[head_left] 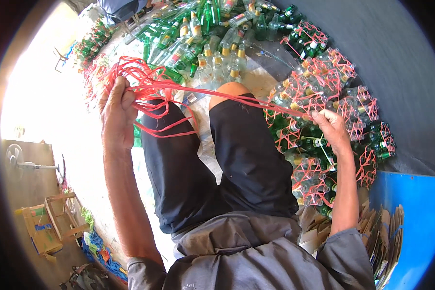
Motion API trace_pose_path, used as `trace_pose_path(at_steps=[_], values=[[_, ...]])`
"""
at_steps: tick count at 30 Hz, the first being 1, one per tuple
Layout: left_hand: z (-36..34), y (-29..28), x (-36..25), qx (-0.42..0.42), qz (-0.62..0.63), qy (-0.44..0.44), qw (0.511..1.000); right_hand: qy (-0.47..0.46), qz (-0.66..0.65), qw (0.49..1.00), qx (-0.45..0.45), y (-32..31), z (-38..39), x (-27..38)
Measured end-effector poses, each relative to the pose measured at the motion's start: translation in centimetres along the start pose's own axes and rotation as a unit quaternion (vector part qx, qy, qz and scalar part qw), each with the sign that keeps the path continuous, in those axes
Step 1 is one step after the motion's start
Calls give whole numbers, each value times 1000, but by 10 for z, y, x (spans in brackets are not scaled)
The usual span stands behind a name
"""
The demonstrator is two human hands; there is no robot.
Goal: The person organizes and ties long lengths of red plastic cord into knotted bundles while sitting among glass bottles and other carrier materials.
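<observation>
A loose bundle of red plastic twine hangs over my lap. My left hand is closed around it at the left, with loops drooping to either side of the fingers. From there several strands run taut to the right, across my knees. At their other end my right hand pinches them between thumb and fingers, in front of a stack of bottles bound together with similar red twine. Between and beyond my knees stand clear glass bottles with yellow-topped necks.
Green bottles lie heaped farther out. A dark wall and a blue panel bound the right side, with flattened cardboard stacked below. At the left are a white fan, a wooden frame and a cardboard box.
</observation>
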State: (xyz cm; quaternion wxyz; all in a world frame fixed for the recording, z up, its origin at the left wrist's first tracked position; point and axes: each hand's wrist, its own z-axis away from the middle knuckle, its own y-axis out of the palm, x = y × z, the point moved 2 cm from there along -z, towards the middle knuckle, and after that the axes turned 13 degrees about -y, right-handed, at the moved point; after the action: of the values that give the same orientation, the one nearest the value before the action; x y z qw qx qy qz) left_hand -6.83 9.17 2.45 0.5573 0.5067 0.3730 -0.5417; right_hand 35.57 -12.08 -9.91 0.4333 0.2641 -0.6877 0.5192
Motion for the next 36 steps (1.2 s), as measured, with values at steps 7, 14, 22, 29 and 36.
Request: trace_pose_path(at_steps=[7, 14, 22, 29, 36], values=[[-6, 16, 3, 7, -21, -8, 1000, -32, -83, 996, 9, 37, 7, -9], [-27, 42, 5, 4, -59, -17, 998, -28, -117, 992, -47, 49, -25, 27], [-52, 63, 3, 20, -82, 36, 996, -139, -146, 976, -78, 75, -68, 118], [-71, 46, 33, -16, -60, 18, 998, -176, -139, 973, -47, 91, -73, 129], [-80, 29, 52, -36, -86, -21, 995, -127, -116, 985, -16, 96, -62, 111]])
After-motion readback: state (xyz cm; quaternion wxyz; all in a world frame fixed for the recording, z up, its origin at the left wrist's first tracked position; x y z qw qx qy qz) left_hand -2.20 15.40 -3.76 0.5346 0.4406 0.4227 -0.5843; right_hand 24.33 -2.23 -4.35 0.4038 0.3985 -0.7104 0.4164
